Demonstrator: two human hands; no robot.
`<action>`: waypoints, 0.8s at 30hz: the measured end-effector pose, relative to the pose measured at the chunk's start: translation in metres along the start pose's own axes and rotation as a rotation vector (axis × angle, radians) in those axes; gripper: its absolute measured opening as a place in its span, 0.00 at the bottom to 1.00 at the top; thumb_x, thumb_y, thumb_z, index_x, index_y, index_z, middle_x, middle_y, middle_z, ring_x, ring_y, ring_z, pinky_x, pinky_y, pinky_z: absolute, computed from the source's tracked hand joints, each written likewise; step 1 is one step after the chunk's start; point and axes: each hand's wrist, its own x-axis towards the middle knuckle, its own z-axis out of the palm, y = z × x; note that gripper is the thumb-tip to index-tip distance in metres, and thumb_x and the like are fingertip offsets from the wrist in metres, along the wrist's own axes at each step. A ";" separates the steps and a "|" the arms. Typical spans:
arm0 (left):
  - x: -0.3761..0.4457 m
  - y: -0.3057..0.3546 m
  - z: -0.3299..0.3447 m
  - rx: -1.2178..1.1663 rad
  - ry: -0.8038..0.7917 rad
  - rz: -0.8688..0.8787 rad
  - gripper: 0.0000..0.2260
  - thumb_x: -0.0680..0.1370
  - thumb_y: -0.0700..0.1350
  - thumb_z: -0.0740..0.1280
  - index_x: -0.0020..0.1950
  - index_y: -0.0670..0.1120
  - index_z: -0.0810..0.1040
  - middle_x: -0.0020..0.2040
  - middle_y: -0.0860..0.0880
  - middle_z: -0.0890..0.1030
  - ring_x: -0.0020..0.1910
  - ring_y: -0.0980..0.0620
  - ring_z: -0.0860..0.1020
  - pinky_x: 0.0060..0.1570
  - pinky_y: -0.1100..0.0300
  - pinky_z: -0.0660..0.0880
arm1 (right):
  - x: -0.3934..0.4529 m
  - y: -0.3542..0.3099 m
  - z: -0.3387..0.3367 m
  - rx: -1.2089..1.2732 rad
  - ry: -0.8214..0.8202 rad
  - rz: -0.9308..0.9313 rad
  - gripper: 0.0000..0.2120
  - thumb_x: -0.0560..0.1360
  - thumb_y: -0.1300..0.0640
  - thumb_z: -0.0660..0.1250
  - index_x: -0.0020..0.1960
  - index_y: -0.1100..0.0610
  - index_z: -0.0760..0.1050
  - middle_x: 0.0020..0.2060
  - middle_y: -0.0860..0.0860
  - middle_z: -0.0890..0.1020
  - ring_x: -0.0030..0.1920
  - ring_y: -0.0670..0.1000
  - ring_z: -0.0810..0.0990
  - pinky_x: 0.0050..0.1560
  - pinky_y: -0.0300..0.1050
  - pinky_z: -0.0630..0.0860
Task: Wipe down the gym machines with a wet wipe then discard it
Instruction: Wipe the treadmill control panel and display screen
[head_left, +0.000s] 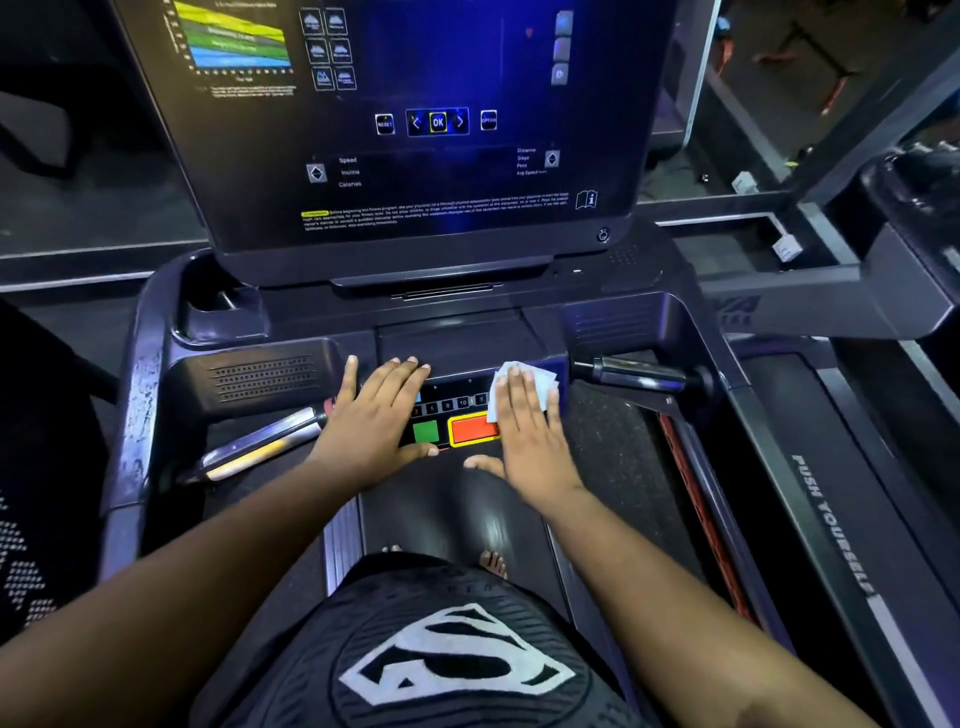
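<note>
Wiping is under way. The right hand (524, 431) presses flat, fingers together, on the wet wipe (524, 387) over the treadmill's control panel (449, 405). The left hand (376, 423) rests flat, empty. Remaining surfaces, other machines and disposal appear outstanding.

On the treadmill console (270, 374), the right hand (524, 421) presses a pale wet wipe (535, 382) flat beside the red button (470, 431), while the left hand (382, 410) lies flat, fingers spread, near the green button (426, 431).
</note>
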 end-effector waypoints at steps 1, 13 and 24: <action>0.000 0.000 0.000 -0.005 0.001 -0.003 0.47 0.74 0.71 0.64 0.84 0.47 0.53 0.82 0.47 0.60 0.81 0.47 0.57 0.78 0.35 0.42 | 0.001 0.000 0.002 -0.003 0.014 -0.018 0.56 0.73 0.23 0.47 0.81 0.64 0.38 0.81 0.61 0.39 0.82 0.58 0.40 0.79 0.67 0.49; -0.001 0.000 0.003 0.013 -0.005 -0.020 0.53 0.70 0.70 0.71 0.83 0.48 0.48 0.82 0.48 0.58 0.81 0.47 0.55 0.78 0.35 0.40 | -0.025 -0.007 0.029 -0.007 -0.026 -0.141 0.56 0.72 0.22 0.47 0.82 0.65 0.45 0.81 0.60 0.41 0.81 0.58 0.40 0.76 0.67 0.49; -0.002 -0.001 0.005 0.011 -0.005 -0.019 0.53 0.69 0.68 0.74 0.83 0.48 0.50 0.81 0.47 0.61 0.81 0.46 0.58 0.78 0.33 0.46 | -0.023 0.003 0.023 -0.081 0.016 -0.189 0.50 0.73 0.24 0.53 0.82 0.59 0.55 0.81 0.55 0.52 0.81 0.54 0.54 0.77 0.69 0.52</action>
